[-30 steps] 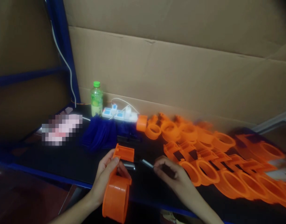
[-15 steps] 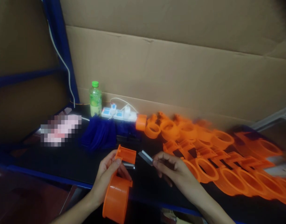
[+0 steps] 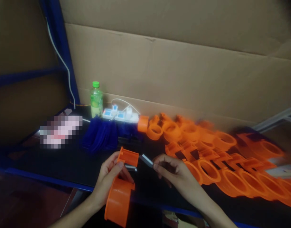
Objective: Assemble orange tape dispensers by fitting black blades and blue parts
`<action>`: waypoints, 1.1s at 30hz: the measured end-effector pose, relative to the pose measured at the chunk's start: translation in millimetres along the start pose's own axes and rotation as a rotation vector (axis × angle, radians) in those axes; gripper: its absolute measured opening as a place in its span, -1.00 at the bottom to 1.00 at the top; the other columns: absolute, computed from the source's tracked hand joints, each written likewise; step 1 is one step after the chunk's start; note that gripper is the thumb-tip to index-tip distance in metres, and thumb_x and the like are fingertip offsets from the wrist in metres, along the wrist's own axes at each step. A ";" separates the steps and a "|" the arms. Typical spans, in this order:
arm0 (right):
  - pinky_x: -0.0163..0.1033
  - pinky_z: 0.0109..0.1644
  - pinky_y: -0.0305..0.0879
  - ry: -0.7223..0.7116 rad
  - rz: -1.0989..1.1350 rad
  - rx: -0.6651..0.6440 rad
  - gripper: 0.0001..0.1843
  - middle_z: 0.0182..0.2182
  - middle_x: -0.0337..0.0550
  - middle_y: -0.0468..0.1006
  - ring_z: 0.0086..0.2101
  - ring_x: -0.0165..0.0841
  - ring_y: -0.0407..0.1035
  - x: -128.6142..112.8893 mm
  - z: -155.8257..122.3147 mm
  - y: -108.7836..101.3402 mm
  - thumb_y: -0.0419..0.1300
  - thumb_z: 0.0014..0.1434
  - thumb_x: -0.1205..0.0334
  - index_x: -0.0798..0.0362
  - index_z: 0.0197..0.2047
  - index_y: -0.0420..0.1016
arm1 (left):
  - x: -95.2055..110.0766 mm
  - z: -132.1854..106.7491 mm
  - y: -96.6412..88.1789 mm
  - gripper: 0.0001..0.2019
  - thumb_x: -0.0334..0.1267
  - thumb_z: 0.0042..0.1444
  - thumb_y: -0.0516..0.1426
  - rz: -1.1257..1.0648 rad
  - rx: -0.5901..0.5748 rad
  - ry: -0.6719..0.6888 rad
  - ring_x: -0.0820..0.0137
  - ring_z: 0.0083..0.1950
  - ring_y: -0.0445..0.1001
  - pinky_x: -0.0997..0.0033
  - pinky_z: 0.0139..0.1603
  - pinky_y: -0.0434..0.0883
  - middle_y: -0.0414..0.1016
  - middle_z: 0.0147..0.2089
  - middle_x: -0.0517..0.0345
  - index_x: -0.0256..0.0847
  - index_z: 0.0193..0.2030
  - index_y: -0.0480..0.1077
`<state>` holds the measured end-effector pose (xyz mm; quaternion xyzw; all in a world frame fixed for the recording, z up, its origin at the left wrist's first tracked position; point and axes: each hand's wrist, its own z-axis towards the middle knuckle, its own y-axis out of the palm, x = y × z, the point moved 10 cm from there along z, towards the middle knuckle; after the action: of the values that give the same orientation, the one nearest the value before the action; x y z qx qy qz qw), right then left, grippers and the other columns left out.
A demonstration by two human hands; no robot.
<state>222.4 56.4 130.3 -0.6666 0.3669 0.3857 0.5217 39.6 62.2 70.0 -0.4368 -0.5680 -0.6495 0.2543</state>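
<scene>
My left hand point(image 3: 109, 177) is closed around an orange plastic tape dispenser point(image 3: 118, 202), its round hub hanging down and its flat end up. A shiny silvery strip point(image 3: 131, 167) shows by the fingers of that hand; how it is held is hidden. Between thumb and fingertips, my right hand point(image 3: 170, 167) pinches a small serrated blade point(image 3: 147, 160), dark with a pale toothed edge. The blade's far end is close to the right side of the dispenser's flat end, with a small gap seen between them.
Rows of orange tape dispensers point(image 3: 233, 182) fill the right side of the black table point(image 3: 71, 164). Toward the back stand a green-capped bottle point(image 3: 96, 103), a white power strip point(image 3: 121, 115) and a bundle of blue strips point(image 3: 100, 134). A pixelated pinkish object point(image 3: 62, 131) lies left.
My right hand has shifted slightly left, bringing the blade nearer to the dispenser. The left hand keeps its hold with hardly any movement.
</scene>
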 end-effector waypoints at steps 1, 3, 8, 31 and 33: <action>-0.45 -0.59 0.12 -0.001 -0.007 0.003 -0.60 -0.54 -0.28 0.37 -0.60 -0.55 0.19 -0.4 0.1 -0.6 0.25 0.17 -0.12 0.10 -0.26 0.46 | 0.6 -0.1 -0.1 -0.64 -0.09 0.26 0.14 0.002 0.003 0.004 0.35 -0.47 0.53 0.45 -0.39 0.37 0.61 -0.50 0.02 -0.29 0.08 0.39; -0.44 -0.59 0.12 0.002 -0.020 0.008 -0.61 -0.55 -0.28 0.38 -0.61 -0.54 0.19 -0.8 0.1 -1.7 0.25 0.17 -0.11 0.10 -0.26 0.47 | 1.3 0.0 0.3 -0.64 -0.10 0.25 0.15 0.005 0.006 0.006 0.35 -0.47 0.53 0.45 -0.38 0.38 0.61 -0.49 0.02 -0.29 0.09 0.39; -0.43 -0.59 0.12 0.006 -0.054 0.047 -0.65 -0.57 -0.29 0.39 -0.61 -0.53 0.22 -2.0 -2.0 -6.5 0.27 0.15 -0.07 0.08 -0.29 0.48 | 0.6 0.5 3.6 -0.63 -0.07 0.24 0.16 0.030 -0.003 -0.005 0.33 -0.49 0.54 0.44 -0.40 0.40 0.62 -0.50 0.03 -0.27 0.06 0.40; -0.45 -0.61 0.08 0.015 -0.010 -0.084 -0.73 -0.57 -0.33 0.33 -0.62 -0.57 0.17 -10.9 1.3 -7.3 0.28 0.14 0.02 0.07 -0.31 0.49 | -5.3 3.1 4.0 -0.64 -0.02 0.18 0.21 0.051 -0.008 -0.034 0.33 -0.53 0.54 0.48 -0.48 0.38 0.62 -0.50 0.05 -0.25 -0.02 0.43; -0.44 -0.60 0.08 -0.002 -0.039 -0.080 -0.75 -0.56 -0.32 0.34 -0.61 -0.55 0.18 -14.6 1.2 -7.1 0.27 0.15 0.03 0.07 -0.31 0.49 | -5.1 2.1 3.9 -0.64 -0.02 0.19 0.21 0.043 0.002 -0.039 0.33 -0.53 0.54 0.49 -0.48 0.37 0.61 -0.50 0.06 -0.25 -0.02 0.43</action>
<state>222.2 60.2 146.1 -0.6938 0.3376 0.3904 0.5023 45.9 62.5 67.6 -0.4611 -0.5639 -0.6349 0.2575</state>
